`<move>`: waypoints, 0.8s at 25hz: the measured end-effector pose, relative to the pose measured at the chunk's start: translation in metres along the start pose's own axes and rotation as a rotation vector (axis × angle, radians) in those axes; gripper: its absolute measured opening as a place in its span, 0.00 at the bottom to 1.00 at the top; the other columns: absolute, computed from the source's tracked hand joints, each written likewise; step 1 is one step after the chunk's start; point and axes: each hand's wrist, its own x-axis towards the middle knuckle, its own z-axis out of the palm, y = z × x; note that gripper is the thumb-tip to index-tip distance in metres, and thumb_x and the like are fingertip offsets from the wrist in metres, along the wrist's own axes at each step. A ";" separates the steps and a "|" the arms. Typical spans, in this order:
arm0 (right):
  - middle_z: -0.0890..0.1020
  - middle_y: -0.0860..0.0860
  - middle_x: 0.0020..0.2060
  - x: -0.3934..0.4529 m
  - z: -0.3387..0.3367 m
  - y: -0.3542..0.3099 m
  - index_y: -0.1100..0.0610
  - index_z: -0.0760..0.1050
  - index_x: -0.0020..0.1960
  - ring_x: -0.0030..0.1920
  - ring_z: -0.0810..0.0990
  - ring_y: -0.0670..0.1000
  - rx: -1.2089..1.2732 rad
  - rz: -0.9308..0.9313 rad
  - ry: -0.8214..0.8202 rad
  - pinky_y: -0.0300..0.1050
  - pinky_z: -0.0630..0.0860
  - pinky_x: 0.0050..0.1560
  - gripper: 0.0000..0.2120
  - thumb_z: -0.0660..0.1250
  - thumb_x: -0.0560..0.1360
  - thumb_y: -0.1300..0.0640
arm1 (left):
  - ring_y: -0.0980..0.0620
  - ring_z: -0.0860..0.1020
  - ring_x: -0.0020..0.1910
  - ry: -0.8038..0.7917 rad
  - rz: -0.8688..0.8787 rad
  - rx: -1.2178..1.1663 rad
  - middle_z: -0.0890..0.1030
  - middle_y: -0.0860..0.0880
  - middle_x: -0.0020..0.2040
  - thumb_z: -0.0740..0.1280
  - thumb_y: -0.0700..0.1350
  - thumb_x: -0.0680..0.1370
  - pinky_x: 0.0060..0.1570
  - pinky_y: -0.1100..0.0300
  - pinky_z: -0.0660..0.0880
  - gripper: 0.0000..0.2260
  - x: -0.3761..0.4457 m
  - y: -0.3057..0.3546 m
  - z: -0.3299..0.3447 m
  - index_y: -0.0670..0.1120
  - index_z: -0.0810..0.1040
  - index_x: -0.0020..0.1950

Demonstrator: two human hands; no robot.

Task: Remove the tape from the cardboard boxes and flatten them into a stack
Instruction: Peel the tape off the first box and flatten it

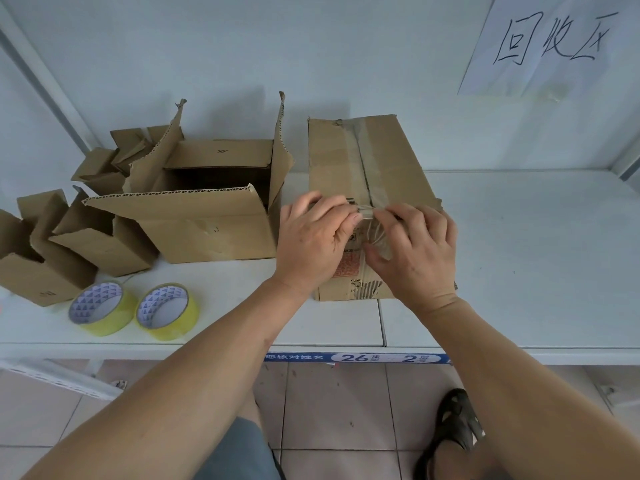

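A closed cardboard box (391, 157) stands on the white shelf (519, 265), sealed along its top seam with a strip of clear tape (360, 161). Both my hands are at the box's near top edge. My left hand (311, 244) pinches the loose, crumpled end of the tape between thumb and fingers. My right hand (415, 251) grips the same tape end from the right, its fingers curled over the near face of the box. A printed label on the box front is partly hidden by my hands.
A large open box (207, 223) with raised flaps stands to the left. Several smaller open boxes (52, 251) lie further left and behind. Two yellow tape rolls (166, 311) sit near the shelf's front edge. A paper sign (550, 43) hangs on the wall.
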 end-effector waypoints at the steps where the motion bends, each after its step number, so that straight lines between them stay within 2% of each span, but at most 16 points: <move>1: 0.82 0.51 0.50 0.000 0.000 0.000 0.53 0.82 0.55 0.52 0.73 0.55 0.005 0.006 -0.004 0.53 0.71 0.54 0.16 0.72 0.69 0.48 | 0.48 0.74 0.55 0.000 0.003 0.000 0.83 0.57 0.51 0.60 0.53 0.83 0.47 0.53 0.69 0.14 0.000 0.000 0.000 0.50 0.84 0.49; 5: 0.82 0.52 0.52 -0.002 -0.003 0.008 0.54 0.80 0.58 0.53 0.73 0.57 0.059 0.001 -0.055 0.53 0.71 0.53 0.19 0.72 0.71 0.45 | 0.47 0.76 0.55 0.006 0.024 0.062 0.83 0.56 0.52 0.63 0.55 0.81 0.45 0.50 0.71 0.13 -0.002 0.002 -0.002 0.49 0.84 0.50; 8: 0.80 0.52 0.58 -0.003 -0.006 0.033 0.53 0.78 0.62 0.58 0.73 0.58 0.129 -0.022 -0.148 0.56 0.69 0.62 0.23 0.73 0.71 0.43 | 0.45 0.77 0.54 -0.041 0.063 0.160 0.82 0.53 0.53 0.65 0.65 0.77 0.47 0.49 0.71 0.21 0.000 0.006 -0.006 0.48 0.83 0.51; 10: 0.78 0.54 0.62 -0.005 -0.007 0.045 0.54 0.74 0.66 0.62 0.71 0.59 0.205 -0.020 -0.228 0.57 0.69 0.64 0.28 0.75 0.69 0.46 | 0.43 0.77 0.54 -0.099 0.097 0.251 0.81 0.49 0.54 0.65 0.71 0.72 0.55 0.47 0.70 0.28 -0.003 0.011 -0.005 0.47 0.82 0.55; 12: 0.75 0.55 0.65 -0.008 -0.008 0.050 0.58 0.71 0.68 0.65 0.69 0.59 0.315 0.017 -0.293 0.57 0.69 0.66 0.32 0.77 0.68 0.51 | 0.41 0.74 0.58 -0.161 0.106 0.331 0.79 0.45 0.57 0.69 0.71 0.67 0.67 0.42 0.65 0.35 -0.012 0.016 0.001 0.46 0.78 0.61; 13: 0.74 0.56 0.66 -0.009 -0.008 0.052 0.60 0.70 0.69 0.66 0.68 0.59 0.360 0.028 -0.307 0.56 0.68 0.68 0.33 0.77 0.68 0.54 | 0.40 0.73 0.60 -0.172 0.096 0.353 0.78 0.44 0.59 0.71 0.70 0.65 0.69 0.40 0.62 0.37 -0.016 0.018 0.004 0.44 0.77 0.62; 16: 0.72 0.56 0.67 -0.011 -0.008 0.057 0.62 0.69 0.69 0.67 0.66 0.60 0.417 0.021 -0.317 0.55 0.66 0.70 0.32 0.76 0.68 0.60 | 0.39 0.71 0.59 -0.126 0.088 0.335 0.77 0.42 0.59 0.73 0.67 0.66 0.67 0.41 0.64 0.35 -0.017 0.019 0.012 0.43 0.75 0.62; 20: 0.73 0.55 0.67 -0.015 -0.005 0.057 0.60 0.69 0.70 0.67 0.66 0.59 0.414 0.031 -0.303 0.56 0.67 0.69 0.31 0.74 0.69 0.60 | 0.40 0.75 0.55 -0.057 0.109 0.315 0.80 0.44 0.56 0.68 0.69 0.72 0.61 0.45 0.69 0.31 -0.011 0.016 0.012 0.44 0.80 0.58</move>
